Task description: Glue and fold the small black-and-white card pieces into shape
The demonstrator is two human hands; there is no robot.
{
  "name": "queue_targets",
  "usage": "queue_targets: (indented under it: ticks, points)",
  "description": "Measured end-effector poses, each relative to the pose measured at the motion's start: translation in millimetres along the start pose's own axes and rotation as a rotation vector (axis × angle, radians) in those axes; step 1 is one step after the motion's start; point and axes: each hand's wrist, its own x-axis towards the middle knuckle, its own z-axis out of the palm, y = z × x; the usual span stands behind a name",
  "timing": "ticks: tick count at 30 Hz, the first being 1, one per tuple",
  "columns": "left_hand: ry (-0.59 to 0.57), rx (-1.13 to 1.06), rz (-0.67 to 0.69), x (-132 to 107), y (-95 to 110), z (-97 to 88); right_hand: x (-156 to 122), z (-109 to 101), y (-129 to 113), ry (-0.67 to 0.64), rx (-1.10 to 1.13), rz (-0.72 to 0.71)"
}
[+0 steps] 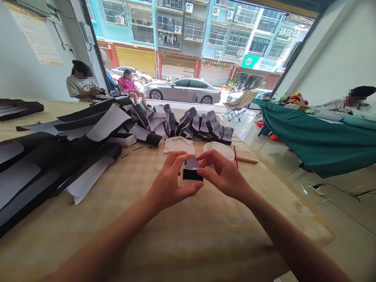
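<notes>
**A:** Entry one, hand state. Wide or narrow?

**B:** Narrow, both. The left hand (173, 179) and the right hand (225, 173) curve toward each other, fingertips closing from either side on a small black folded piece (193, 174) with a grey top face. The piece sits midway between the hands, clear of their palms. It appears lifted, though I cannot tell how far it is above the table.

**A:** Surroundings, taken from the hands?

**B:** Just beyond the fingertips lie a crumpled white scrap (179, 145) and a round white dish (219, 150). Past the right hand are a thin red rod (235, 156) and a wooden stick (246, 159). All rest on a table covered in yellow checked cloth (188, 243).

**A:** Tally of material, as far as visible?

**B:** Folded: a row of black-and-grey pieces (205, 125) stands further out from the hands, too crowded to count exactly. Unfolded: a large heap of long black strips with white backing sheets (73, 156) spreads left of the left hand, and it takes up more of the table than the row. Loose black-and-white pieces (147, 127) lie between the heap and the row.
</notes>
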Motion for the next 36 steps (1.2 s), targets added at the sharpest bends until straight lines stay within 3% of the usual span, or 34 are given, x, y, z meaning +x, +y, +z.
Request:
queue_targets:
  ticks: [6,8,11,13,19,22,30,36]
  points:
    - [-0.141,-0.315,-0.305,7.9,6.7,-3.8,15.5,-7.5,-15.6,-0.120,-0.329,-0.111]
    - [-0.116,-0.444,-0.430,9.1,6.0,-2.7,20.4,-3.6,-11.3,-0.035,-0.309,-0.155]
    - [0.062,-0.648,-0.567,9.0,2.9,-0.4,25.6,7.5,0.3,0.190,-0.196,-0.232]
    - [0.160,-0.782,-0.603,8.5,1.1,1.3,26.3,15.8,8.7,0.263,-0.175,-0.242]
    - [0.139,-0.892,-0.657,6.8,2.4,9.0,13.8,29.1,24.3,0.318,-0.158,-0.192]
    - [0.128,-0.778,-0.648,5.9,3.2,13.0,6.4,26.2,22.0,0.312,-0.204,-0.190]
    - [0.161,-0.396,-0.455,2.7,1.9,14.2,1.1,19.4,13.4,0.302,-0.303,-0.263]
    - [0.124,-0.332,-0.302,-0.1,-0.9,13.8,0.2,17.8,9.5,0.307,-0.370,-0.349]
